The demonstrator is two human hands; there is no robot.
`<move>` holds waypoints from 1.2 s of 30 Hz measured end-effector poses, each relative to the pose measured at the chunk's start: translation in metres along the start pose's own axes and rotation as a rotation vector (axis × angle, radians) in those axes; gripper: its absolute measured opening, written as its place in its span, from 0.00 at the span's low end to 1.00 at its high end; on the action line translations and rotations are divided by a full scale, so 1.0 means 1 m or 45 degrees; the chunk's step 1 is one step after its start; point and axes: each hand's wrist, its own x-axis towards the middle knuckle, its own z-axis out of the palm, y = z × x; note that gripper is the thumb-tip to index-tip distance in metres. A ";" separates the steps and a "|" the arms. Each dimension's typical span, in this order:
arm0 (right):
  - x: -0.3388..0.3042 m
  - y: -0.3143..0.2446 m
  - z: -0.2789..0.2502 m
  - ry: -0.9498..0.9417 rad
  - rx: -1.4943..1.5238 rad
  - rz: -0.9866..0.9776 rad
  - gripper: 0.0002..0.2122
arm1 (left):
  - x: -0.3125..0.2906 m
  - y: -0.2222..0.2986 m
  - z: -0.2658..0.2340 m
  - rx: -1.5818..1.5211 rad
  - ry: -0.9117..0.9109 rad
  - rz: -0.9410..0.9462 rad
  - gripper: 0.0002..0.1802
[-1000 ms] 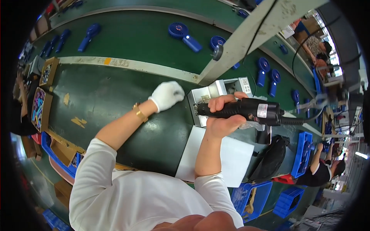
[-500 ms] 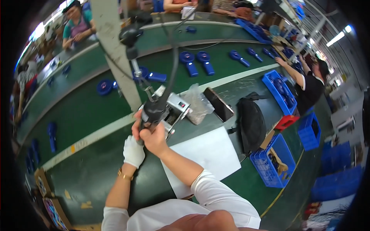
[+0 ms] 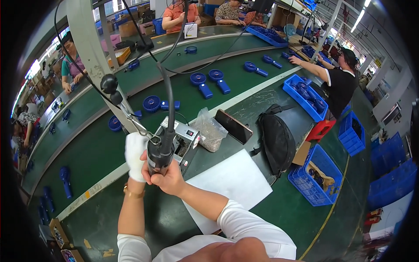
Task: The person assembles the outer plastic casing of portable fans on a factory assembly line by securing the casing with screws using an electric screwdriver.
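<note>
My right hand (image 3: 171, 178) is wrapped round a black electric screwdriver (image 3: 159, 158), whose thick cable rises from its top. A wire hook (image 3: 142, 129) is at its upper end; its lower tip is hidden. My left hand (image 3: 136, 156), in a white glove, is just left of the screwdriver, its fingers smeared by motion. I cannot tell whether it touches the tool. Close by on the right stands a grey metal box (image 3: 187, 132) with a red switch. Blue handheld fans (image 3: 198, 79) lie on the green conveyor belt (image 3: 172, 94) beyond my hands.
A bag of small metal pieces (image 3: 210, 136), a phone (image 3: 234, 125), a white sheet (image 3: 231, 185) and a black bag (image 3: 277, 139) lie to the right. A post (image 3: 94, 56) rises at the left. Blue crates (image 3: 316, 177) and a co-worker (image 3: 342, 87) are farther right.
The head view has shifted. My gloved left hand has moved up from below the screwdriver to beside its upper part. My right hand still grips the screwdriver.
</note>
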 end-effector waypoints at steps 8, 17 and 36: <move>0.003 0.002 -0.011 -0.057 -0.358 -0.062 0.27 | -0.068 -0.045 0.023 -1.258 -0.294 -0.741 0.14; 0.008 0.023 -0.008 -0.079 -0.826 -0.262 0.32 | -0.107 -0.110 -0.128 0.658 -0.166 -0.372 0.24; 0.003 0.050 -0.015 -0.147 -0.984 -0.129 0.38 | -0.218 -0.404 -0.370 1.129 -0.056 -1.288 0.28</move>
